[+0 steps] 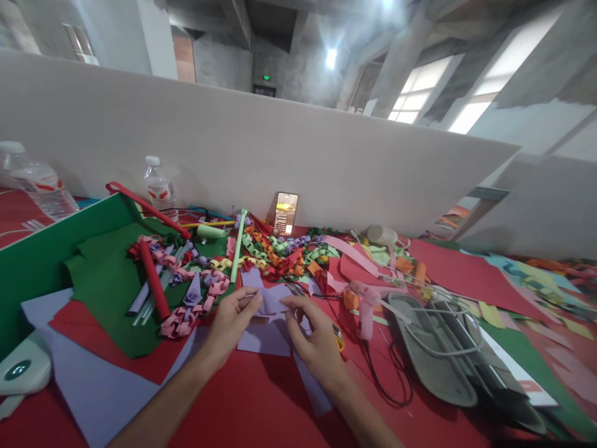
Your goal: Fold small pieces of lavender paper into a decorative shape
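Observation:
A small piece of purple paper (269, 301), partly folded, is held up between both hands at the middle of the table. My left hand (232, 326) pinches its left side between thumb and fingers. At the right side, my right hand (317, 339) has thumb and index finger closed on the paper's edge. Beneath them lies a larger purple sheet (263, 339), flat on the red tabletop. Close behind the hands spread colourful paper chains (280, 255). What the curled fingers cover cannot be seen.
A pink glue gun (368, 308) with a black cord stands right of my right hand, beside a grey pouch (426, 354). Rolled red paper (153, 280) and green sheets (109, 292) lie left. A phone (285, 213) leans on the white partition (224, 149); a water bottle (159, 186) stands nearby.

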Motion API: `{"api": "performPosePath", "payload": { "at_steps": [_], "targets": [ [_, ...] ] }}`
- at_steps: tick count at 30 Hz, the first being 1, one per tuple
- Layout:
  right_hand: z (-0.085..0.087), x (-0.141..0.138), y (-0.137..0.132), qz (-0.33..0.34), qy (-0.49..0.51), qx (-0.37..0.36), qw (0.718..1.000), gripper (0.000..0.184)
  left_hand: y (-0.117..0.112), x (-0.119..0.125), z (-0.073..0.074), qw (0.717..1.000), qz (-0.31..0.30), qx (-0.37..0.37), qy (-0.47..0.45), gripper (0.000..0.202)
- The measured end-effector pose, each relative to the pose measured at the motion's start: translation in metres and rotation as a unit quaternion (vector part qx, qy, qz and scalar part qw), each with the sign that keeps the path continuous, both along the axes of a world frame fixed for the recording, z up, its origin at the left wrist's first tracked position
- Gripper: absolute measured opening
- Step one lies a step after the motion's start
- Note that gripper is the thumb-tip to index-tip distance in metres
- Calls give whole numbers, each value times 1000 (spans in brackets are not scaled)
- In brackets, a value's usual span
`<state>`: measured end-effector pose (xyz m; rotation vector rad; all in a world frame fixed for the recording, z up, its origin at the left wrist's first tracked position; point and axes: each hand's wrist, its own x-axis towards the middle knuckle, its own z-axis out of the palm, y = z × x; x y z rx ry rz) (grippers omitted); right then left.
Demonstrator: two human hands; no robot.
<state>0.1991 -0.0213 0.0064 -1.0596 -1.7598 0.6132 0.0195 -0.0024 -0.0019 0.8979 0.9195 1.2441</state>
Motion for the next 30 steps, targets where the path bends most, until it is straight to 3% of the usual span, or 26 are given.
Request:
{"api": "performPosePath", "payload": {
  "at_steps": [6,11,14,18,21,25,28,30],
  "targets": [
    [4,6,2,62,-131,137,980,29,0,-3,-1,999,22,-26,-12,46],
    [12,13,4,64,-296,252,919,23,2,-3,-1,999,24,-17,29,45],
    [16,16,4,67,-347,271,895,25,4,-5,-6,998,16,4,67,41],
    [13,17,5,79,-336,278,896,25,6,-7,-13,993,17,30,109,35],
    [8,12,4,71,-281,228,930,18,4,-4,-14,990,5,55,127,29],
    [4,1,2,33,-136,55,989,10,0,0,-11,988,12,65,143,26],
    [2,-6,3,0,-47,-70,996,9,-2,2,-9,989,2,65,130,27],
    [3,-7,4,-24,-8,-111,994,10,-2,1,-9,991,-15,64,116,28]
  ]
}}
